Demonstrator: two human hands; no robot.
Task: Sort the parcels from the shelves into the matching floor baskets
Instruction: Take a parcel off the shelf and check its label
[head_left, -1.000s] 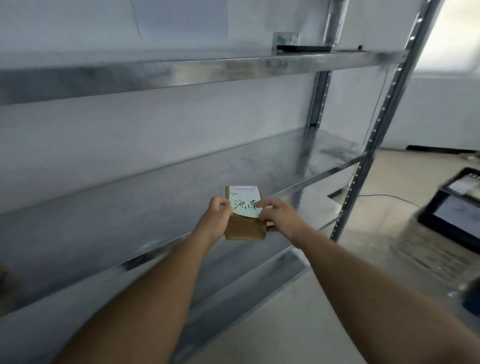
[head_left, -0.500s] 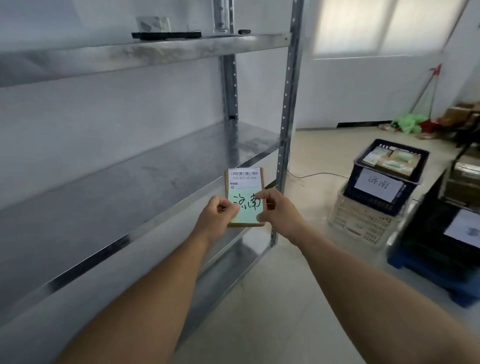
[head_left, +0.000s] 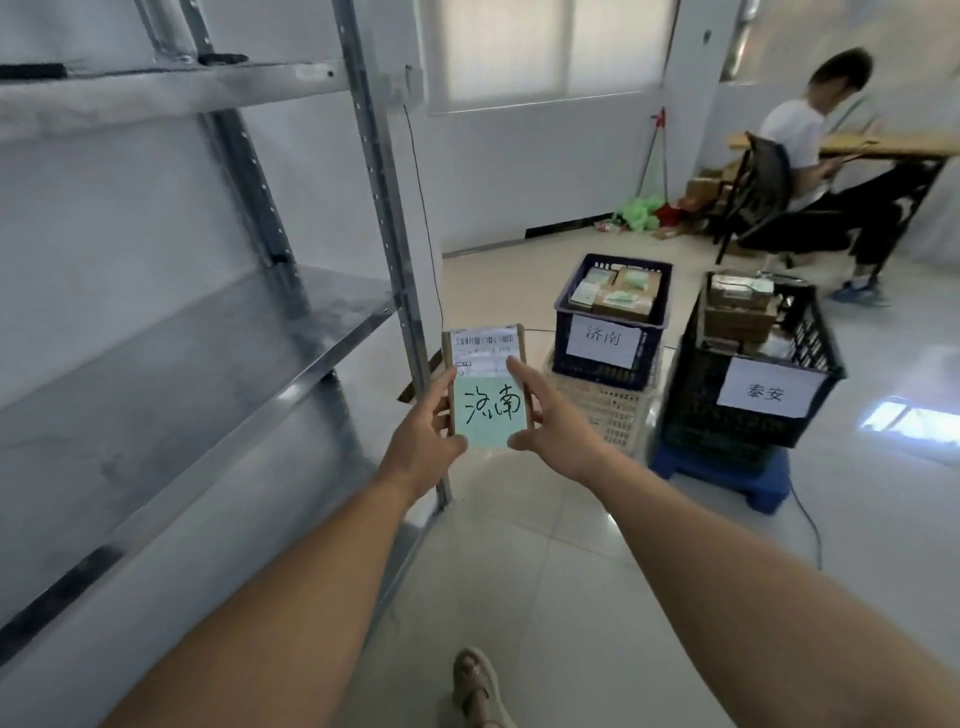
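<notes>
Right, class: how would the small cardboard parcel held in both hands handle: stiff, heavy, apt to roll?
The parcel is probably stiff: its edges look straight. Likely light: the left hand and right hand pinch its edges. Flat faces suggest no rolling.

- The grey metal shelving rack (head_left: 208, 332) walls off the frame's left; its perforated upright post (head_left: 387, 234) stands right behind my left hand (head_left: 423, 441), which grips the brown cardboard parcel (head_left: 488, 410).
- Across the lower centre, pale tiled floor (head_left: 545, 545) lies open.
- Right of centre sits a dark blue plastic basket (head_left: 561, 348) on a cream lattice crate (head_left: 613, 410), with boxes (head_left: 623, 306) up to its rim.
- Beside it is a black plastic basket (head_left: 696, 395) on a blue stool (head_left: 727, 467), with a narrow gap between.
</notes>
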